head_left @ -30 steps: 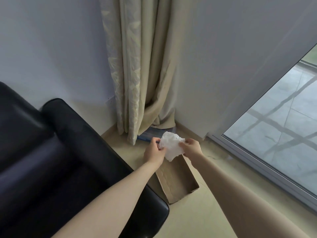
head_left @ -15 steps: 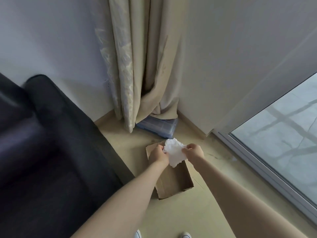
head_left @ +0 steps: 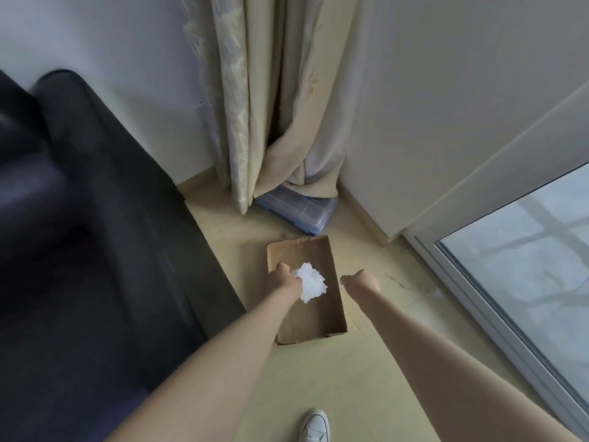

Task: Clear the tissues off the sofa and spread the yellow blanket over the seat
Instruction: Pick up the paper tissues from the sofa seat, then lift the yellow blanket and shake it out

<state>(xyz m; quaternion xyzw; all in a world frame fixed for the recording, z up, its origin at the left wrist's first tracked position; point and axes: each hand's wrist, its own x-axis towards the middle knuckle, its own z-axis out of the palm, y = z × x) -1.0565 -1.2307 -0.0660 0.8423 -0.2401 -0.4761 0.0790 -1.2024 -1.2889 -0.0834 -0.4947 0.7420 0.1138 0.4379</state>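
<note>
A crumpled white tissue (head_left: pixel 310 282) hangs over the open brown cardboard box (head_left: pixel 322 327) on the floor. My left hand (head_left: pixel 283 279) grips the tissue at its left side, above the box. My right hand (head_left: pixel 361 280) is off the tissue, at the box's right rim, fingers curled with nothing in them. The dark sofa (head_left: pixel 79 234) fills the left of the view; no tissues show on the visible part. The yellow blanket is not in view.
A beige curtain (head_left: pixel 271 106) hangs in the corner, draped over a blue plastic case (head_left: pixel 299 212) on the floor. A glass sliding door (head_left: pixel 526 266) runs along the right. My white shoe (head_left: pixel 314 425) stands on the beige floor below the box.
Both hands lowered toward the box with the tissue. My right hand let go of the tissue and moved right; the left hand still holds it.
</note>
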